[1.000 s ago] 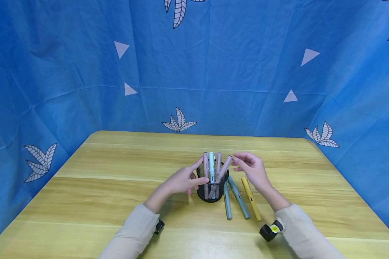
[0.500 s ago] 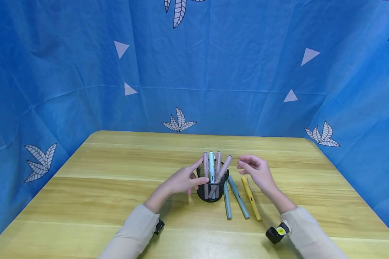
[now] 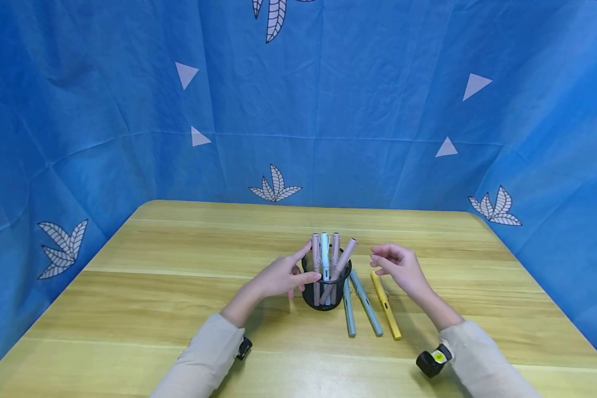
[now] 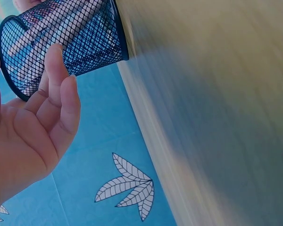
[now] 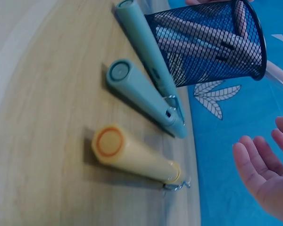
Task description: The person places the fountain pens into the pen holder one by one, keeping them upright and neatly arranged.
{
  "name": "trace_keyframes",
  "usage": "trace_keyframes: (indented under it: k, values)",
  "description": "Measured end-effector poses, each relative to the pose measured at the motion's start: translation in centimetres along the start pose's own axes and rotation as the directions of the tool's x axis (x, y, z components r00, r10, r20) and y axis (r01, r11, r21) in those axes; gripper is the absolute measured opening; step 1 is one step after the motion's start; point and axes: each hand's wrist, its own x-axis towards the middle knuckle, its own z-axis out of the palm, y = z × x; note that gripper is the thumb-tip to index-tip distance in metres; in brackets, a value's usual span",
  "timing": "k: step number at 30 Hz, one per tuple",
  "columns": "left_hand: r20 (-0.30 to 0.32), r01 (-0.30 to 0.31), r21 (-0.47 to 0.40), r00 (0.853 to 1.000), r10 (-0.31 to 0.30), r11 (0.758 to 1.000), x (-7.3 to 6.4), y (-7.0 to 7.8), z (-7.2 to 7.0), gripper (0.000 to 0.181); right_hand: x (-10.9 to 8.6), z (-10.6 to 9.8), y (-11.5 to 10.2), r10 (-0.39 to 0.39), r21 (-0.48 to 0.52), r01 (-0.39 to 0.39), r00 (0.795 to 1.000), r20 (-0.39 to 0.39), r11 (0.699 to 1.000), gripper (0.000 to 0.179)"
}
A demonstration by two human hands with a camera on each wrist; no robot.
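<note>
A black mesh pen holder [image 3: 308,296] stands on the table with several capped pens upright in it. Among them are a pale blue pen [image 3: 325,255] and a mauve pen [image 3: 345,258] leaning right. My left hand [image 3: 277,275] holds the holder from the left, thumb at the front rim and index finger at the back. My right hand [image 3: 402,270] hovers with loosely bent fingers and nothing in them, near the far end of a yellow pen [image 5: 141,160]. Two teal pens [image 5: 144,96] lie between this pen and the holder.
The wooden table [image 3: 169,309] spreads out on all sides of the holder. Behind it hangs a blue cloth [image 3: 378,99] with white leaves and triangles. Each wrist wears a small black camera, such as the right camera [image 3: 430,364].
My right hand has drawn away from the leaning mauve pen, moving right and lower toward the yellow pen's far end. The left hand and the holder stay put.
</note>
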Motion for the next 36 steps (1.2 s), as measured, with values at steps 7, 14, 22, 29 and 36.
trace_keyframes:
  k: [7, 14, 22, 29, 36]
  values:
    - [0.000, 0.010, -0.012, 1.000, -0.010, 1.000, 0.0, 0.0, 0.0, 0.080, -0.1, -0.4, 0.5, 0.048, -0.036, -0.046, 0.998, 0.040, 0.998, 0.023]
    - [-0.001, 0.005, -0.011, 1.000, -0.005, 1.000, -0.1, -0.1, 0.0, 0.079, -0.2, -0.8, 0.7, 0.081, -0.078, -0.074, 0.993, 0.090, 0.994, 0.026]
    - [-0.001, 0.001, -0.021, 1.000, -0.002, 1.000, -0.1, -0.1, 0.1, 0.079, -0.5, -1.2, 0.7, 0.128, -0.121, -0.112, 0.983, 0.134, 0.986, 0.029]
    - [0.004, -0.005, -0.023, 1.000, 0.005, 1.000, -0.1, -0.2, 0.1, 0.080, -0.5, -1.5, 1.0, 0.161, -0.157, -0.133, 0.971, 0.179, 0.979, 0.032]
    - [0.000, 0.004, -0.027, 1.000, -0.004, 1.000, -0.1, -0.1, 0.1, 0.079, -0.3, -1.7, 1.5, 0.222, -0.158, -0.189, 0.947, 0.231, 0.969, 0.037]
